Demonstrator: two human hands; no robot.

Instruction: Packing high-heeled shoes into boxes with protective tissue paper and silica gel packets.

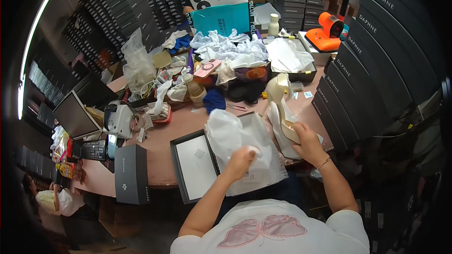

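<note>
My left hand [241, 163] is closed on crumpled white tissue paper [226, 129], which spreads over a shoebox in front of me. My right hand [307, 142] grips a beige shoe [285, 126] at the table's right side. Beyond it, a second beige shoe [278, 86] lies close by. More white paper [281, 137] lies under the held shoe. To the left of the tissue, a dark box part [176, 169] with a white inside panel [194, 164] lies open. The inside of the box under the tissue is mostly hidden.
Tall stacks of dark shoeboxes [360, 73] flank the right side. A closed dark box [132, 173] sits at the front left edge. Crumpled paper [230, 47], a pink phone [207, 68], a bottle [194, 88] and an orange device [325, 33] crowd the back.
</note>
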